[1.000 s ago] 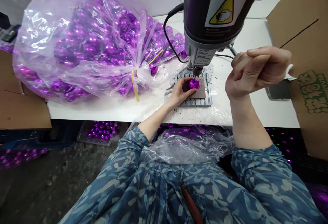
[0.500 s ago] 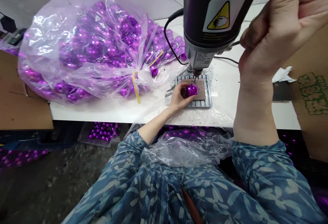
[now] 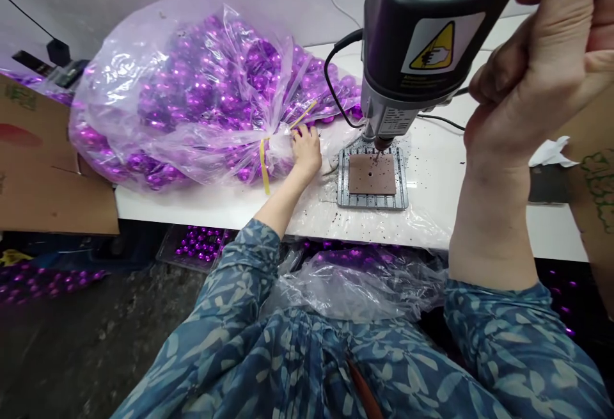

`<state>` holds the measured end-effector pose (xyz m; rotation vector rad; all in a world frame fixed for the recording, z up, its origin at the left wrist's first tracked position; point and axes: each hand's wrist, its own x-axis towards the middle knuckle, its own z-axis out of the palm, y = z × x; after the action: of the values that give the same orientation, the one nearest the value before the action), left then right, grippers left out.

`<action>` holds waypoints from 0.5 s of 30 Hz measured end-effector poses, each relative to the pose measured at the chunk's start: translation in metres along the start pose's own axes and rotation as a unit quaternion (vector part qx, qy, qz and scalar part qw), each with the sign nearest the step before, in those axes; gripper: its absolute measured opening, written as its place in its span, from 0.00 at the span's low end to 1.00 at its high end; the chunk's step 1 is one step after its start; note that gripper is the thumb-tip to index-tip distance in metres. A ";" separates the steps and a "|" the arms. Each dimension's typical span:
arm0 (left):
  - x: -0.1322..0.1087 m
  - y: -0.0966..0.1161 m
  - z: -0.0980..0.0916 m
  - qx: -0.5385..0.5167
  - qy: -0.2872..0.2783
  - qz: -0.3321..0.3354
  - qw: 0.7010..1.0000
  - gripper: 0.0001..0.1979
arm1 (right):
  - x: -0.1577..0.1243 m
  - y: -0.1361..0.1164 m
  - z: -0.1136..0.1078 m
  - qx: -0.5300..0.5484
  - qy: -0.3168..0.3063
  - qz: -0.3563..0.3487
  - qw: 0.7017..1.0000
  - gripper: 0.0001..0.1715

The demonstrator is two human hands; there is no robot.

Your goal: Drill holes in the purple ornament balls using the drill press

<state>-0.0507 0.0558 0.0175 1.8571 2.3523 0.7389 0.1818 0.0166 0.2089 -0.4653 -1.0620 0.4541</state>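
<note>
My left hand [image 3: 307,149] has its fingers curled down beside the tied neck of a clear plastic bag [image 3: 119,80] full of shiny purple balls. A little purple shows at its fingertips, where a loose ball lay; the fingers hide most of it. My right hand [image 3: 537,67] is closed at the side of a bench drill press [image 3: 422,29], around its feed handle, which is mostly hidden. Below the drill bit [image 3: 378,155] lies a brown board [image 3: 371,182] with a small dark hole, on the slotted metal base [image 3: 342,198]. No ball lies on the board.
Dark shavings dot the white table [image 3: 432,182] around the base. Cardboard boxes [image 3: 52,169] stand at both sides. A black cable [image 3: 329,80] loops left of the drill. Below the table edge are a tray of purple balls [image 3: 199,243] and crumpled clear plastic [image 3: 359,288].
My left hand has left the board, where it held a purple ball under the bit, and moved left to the bag's neck. That ball is gone from the board. My right hand stays at the handle.
</note>
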 end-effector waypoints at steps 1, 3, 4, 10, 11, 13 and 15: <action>0.014 0.001 0.002 -0.009 -0.001 -0.035 0.999 0.12 | 0.000 0.001 0.000 -0.002 0.000 -0.004 1.000 0.27; 0.030 -0.003 0.006 -0.076 -0.001 -0.071 0.995 0.08 | 0.000 0.001 -0.001 -0.001 0.000 -0.019 1.000 0.26; 0.033 -0.007 0.008 -0.121 0.004 -0.069 0.990 0.07 | -0.001 0.000 -0.001 -0.001 -0.002 -0.024 1.000 0.25; -0.002 -0.021 0.015 -0.406 -0.052 0.061 0.910 0.25 | -0.006 -0.009 0.000 -0.058 -0.002 -0.004 0.998 0.27; -0.013 -0.019 0.015 -0.442 -0.086 0.076 0.890 0.27 | -0.007 -0.010 0.000 -0.059 -0.001 -0.010 0.998 0.28; -0.035 -0.013 0.014 -0.492 -0.147 0.104 0.852 0.30 | -0.007 -0.009 -0.001 -0.046 -0.001 -0.016 0.999 0.28; -0.053 -0.007 0.011 -0.516 -0.188 0.136 0.824 0.32 | -0.006 -0.007 -0.001 -0.030 -0.001 -0.020 0.999 0.28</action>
<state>-0.0391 0.0088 -0.0082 1.5632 1.0354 1.1927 0.1812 0.0069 0.2081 -0.4963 -1.0880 0.3893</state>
